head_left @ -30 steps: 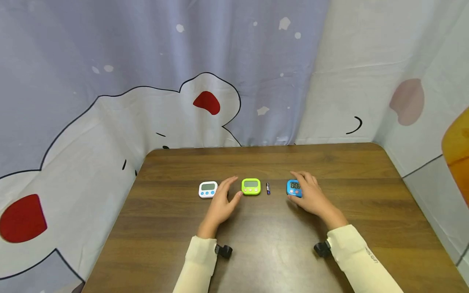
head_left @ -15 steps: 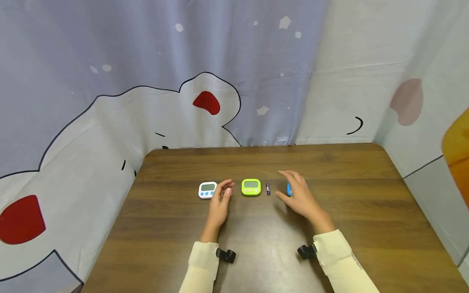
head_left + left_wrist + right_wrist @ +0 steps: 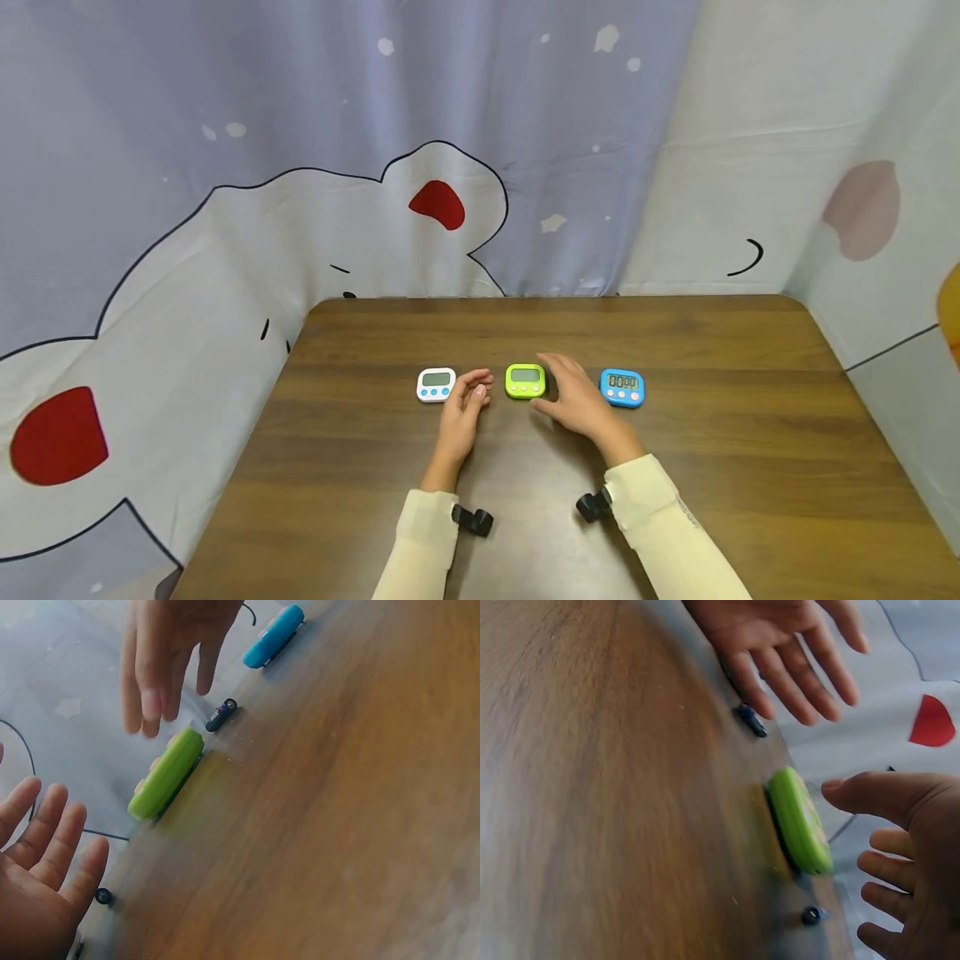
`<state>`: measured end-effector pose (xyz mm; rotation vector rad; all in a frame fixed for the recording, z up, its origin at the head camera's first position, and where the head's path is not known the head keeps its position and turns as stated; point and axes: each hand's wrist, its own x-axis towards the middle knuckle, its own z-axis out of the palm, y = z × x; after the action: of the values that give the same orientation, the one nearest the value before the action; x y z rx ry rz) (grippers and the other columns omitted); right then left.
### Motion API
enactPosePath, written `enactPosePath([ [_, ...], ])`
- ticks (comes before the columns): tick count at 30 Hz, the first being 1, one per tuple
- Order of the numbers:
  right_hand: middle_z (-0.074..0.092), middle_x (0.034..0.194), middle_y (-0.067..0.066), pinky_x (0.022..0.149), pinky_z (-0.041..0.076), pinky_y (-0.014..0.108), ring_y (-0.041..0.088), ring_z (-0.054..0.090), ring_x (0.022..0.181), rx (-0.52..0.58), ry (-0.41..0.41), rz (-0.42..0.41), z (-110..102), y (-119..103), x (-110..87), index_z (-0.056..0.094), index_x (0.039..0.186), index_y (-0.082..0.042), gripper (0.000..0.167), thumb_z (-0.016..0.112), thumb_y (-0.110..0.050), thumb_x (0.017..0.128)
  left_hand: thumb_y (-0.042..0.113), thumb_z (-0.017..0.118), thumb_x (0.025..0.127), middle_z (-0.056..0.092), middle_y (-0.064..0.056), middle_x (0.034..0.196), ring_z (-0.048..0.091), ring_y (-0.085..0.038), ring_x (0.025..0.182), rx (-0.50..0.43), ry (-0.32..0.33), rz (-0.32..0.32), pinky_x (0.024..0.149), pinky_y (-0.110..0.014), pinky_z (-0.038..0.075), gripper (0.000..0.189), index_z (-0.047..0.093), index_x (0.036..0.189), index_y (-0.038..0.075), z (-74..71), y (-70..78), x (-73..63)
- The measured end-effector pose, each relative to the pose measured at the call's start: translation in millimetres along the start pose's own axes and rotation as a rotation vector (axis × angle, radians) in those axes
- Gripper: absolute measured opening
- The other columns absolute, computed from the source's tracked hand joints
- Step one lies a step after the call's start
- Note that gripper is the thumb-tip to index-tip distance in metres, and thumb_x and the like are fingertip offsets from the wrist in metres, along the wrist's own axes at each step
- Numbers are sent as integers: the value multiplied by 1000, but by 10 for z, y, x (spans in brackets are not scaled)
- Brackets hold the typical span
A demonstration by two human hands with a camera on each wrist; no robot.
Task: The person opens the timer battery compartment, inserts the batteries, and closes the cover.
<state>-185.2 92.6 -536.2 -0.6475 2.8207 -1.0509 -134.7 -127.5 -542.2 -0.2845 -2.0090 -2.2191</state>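
Note:
Three digital timers lie in a row on the table: a white timer (image 3: 436, 385), a green timer (image 3: 525, 381) and a blue timer (image 3: 622, 388) whose display reads zeros. My left hand (image 3: 459, 421) hovers between the white and green timers with loose fingers, holding nothing. Just right of the green timer is my right hand (image 3: 583, 408), thumb and fingers apart around bare air. Under it a small dark battery (image 3: 221, 715) lies between the green and blue timers. A second battery (image 3: 751, 720) lies by my left hand, hidden behind that hand in the head view.
The brown wooden table (image 3: 360, 483) stretches around the timers. A printed curtain (image 3: 315, 233) hangs behind its far edge. A small black camera sits on each wrist.
My right hand has moved left from over the blue timer to beside the green one, uncovering the blue timer and covering the battery. My left hand's spread fingers have drawn together.

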Motion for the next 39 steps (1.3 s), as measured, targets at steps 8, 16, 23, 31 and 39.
enactPosePath([
  [8, 39, 149, 14, 111, 28, 57, 38, 30, 139, -50, -39, 24, 148, -23, 76, 38, 148, -6, 75, 74, -26, 86, 1, 46, 101, 52, -38, 122, 46, -55, 116, 19, 4, 8, 95, -60, 44, 31, 46, 128, -16, 67, 38, 9],
  [16, 47, 138, 14, 108, 30, 55, 34, 38, 131, -124, 37, 39, 167, -40, 131, 46, 143, -6, 69, 76, -24, 84, -1, 58, 96, 56, -34, 119, 55, -47, 112, 145, -12, -3, 89, -31, 50, 30, 53, 123, -13, 83, 49, 20],
  [23, 52, 134, 15, 110, 29, 52, 35, 42, 129, -165, 62, 30, 182, -27, 156, 50, 140, -4, 68, 78, -27, 82, -2, 61, 94, 58, -32, 119, 56, -43, 111, 163, -26, -1, 89, -38, 51, 32, 54, 123, -12, 79, 67, 18],
  [31, 55, 127, 15, 102, 39, 52, 33, 48, 122, -136, 93, 13, 215, -22, 129, 53, 137, -2, 67, 80, -28, 81, -3, 61, 93, 57, -32, 119, 55, -43, 112, 150, -33, 6, 91, -45, 50, 32, 53, 123, -13, 67, 36, 2],
  [39, 53, 130, 15, 100, 42, 52, 34, 48, 122, -43, 127, 16, 234, -36, 61, 52, 138, -1, 67, 80, -25, 82, -3, 59, 94, 55, -36, 120, 54, -46, 113, 154, -38, -7, 91, -39, 50, 31, 53, 123, -13, 28, 20, -31],
])
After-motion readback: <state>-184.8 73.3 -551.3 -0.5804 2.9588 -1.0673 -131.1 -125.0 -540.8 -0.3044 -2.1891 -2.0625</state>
